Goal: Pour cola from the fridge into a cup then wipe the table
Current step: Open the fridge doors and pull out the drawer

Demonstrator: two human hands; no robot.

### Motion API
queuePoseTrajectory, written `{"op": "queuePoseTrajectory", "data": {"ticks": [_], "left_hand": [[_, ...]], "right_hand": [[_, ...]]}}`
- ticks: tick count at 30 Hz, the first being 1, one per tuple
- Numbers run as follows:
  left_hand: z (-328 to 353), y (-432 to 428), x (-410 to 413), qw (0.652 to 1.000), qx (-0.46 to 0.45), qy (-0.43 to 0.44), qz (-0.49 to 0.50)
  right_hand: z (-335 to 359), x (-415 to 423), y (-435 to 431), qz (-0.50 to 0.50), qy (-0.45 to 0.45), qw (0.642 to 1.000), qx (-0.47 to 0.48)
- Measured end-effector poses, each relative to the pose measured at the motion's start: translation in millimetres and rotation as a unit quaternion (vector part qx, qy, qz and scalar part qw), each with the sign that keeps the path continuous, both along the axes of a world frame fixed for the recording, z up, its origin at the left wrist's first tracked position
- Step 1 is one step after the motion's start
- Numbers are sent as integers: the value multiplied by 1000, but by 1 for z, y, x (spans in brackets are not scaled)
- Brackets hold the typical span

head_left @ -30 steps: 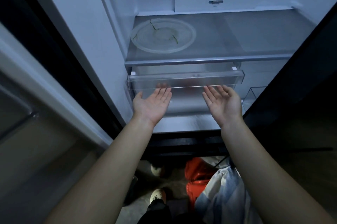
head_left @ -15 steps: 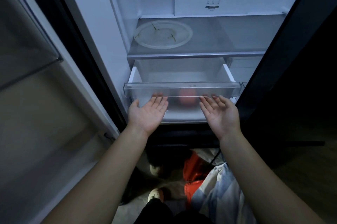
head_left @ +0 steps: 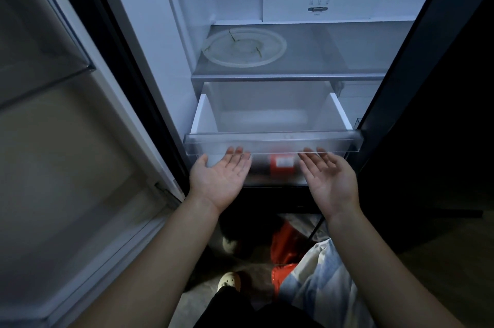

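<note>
- The cola bottle (head_left: pixel 282 167) lies on its side low in the fridge, seen only blurred through the clear front of the drawer (head_left: pixel 272 140); its red label faces the camera and its dark body stretches to the left of the label.
- The bottle sits between the two hands, behind the drawer's front panel; whether it rests inside the drawer or in the space just beneath it cannot be told.
- The drawer is pulled partway out from under the glass shelf (head_left: pixel 288 77), and its white inner walls and floor show.
- The left hand (head_left: pixel 220 179) is palm up with fingers (head_left: pixel 235 151) spread flat and fully open, their tips tucked under the lower edge of the drawer front; it grips nothing.
- The right hand (head_left: pixel 330 180) mirrors it, palm up, fingers (head_left: pixel 314 152) open, tips at the same lower edge, closed around nothing.
- On the glass shelf above the drawer a round clear plate (head_left: pixel 244 47) lies flat, with a few thin green scraps on it.
- The fridge door (head_left: pixel 66 140) stands open on the left.
- Below the arms the floor shows a pale shoe (head_left: pixel 229 280), a red bag (head_left: pixel 284 250) and a light striped cloth (head_left: pixel 320 282) beside it.
</note>
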State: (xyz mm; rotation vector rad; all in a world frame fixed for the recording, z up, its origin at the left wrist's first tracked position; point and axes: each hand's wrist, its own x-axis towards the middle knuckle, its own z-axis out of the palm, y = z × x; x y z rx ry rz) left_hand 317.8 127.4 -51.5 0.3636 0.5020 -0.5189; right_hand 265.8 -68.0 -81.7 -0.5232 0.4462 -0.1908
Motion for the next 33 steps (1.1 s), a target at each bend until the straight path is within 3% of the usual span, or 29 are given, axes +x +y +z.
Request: {"op": "queuePoseTrajectory", "data": {"ticks": [6, 8, 11, 13, 14, 16, 17, 18, 20, 21, 22, 25, 28, 30, 33], "left_hand": [[-3, 1, -4, 1000, 27, -10, -3], [-1, 3, -2, 996, 77, -21, -30], [13, 10, -2, 958, 207, -76, -183], [28, 10, -2, 884, 333, -155, -289], [35, 8, -2, 851, 390, -204, -287], [45, 1, 1, 803, 476, -303, -194], [46, -3, 5, 756, 529, -359, -138], [45, -6, 11, 674, 602, -416, -101], [41, -13, 25, 416, 756, -497, -91], [38, -17, 31, 317, 790, -515, -106], [36, -22, 37, 268, 802, -517, -134], [29, -35, 53, 245, 803, -505, -198], [20, -36, 75, 201, 799, -520, -226], [18, -34, 89, 202, 785, -522, -266], [21, -30, 103, 248, 753, -493, -358]], "right_hand": [[-5, -7, -5, 7, 1, 1000, -14], [-7, -4, -8, 41, 37, 992, -114], [0, -7, -10, 150, 95, 913, -367], [10, -9, -14, 146, 56, 847, -508], [16, -9, -16, 120, 30, 815, -566], [30, -4, -19, 55, -14, 752, -657], [37, 1, -20, 24, -36, 706, -707], [42, 9, -21, 0, -54, 653, -756], [45, 30, -24, -8, -72, 564, -823], [45, 40, -27, 11, -64, 535, -842], [44, 50, -28, 36, -46, 511, -858], [38, 68, -29, 109, 45, 424, -898], [37, 72, -26, 144, 98, 343, -923], [37, 74, -25, 158, 102, 335, -923], [41, 77, -27, 198, 109, 337, -914]]}}
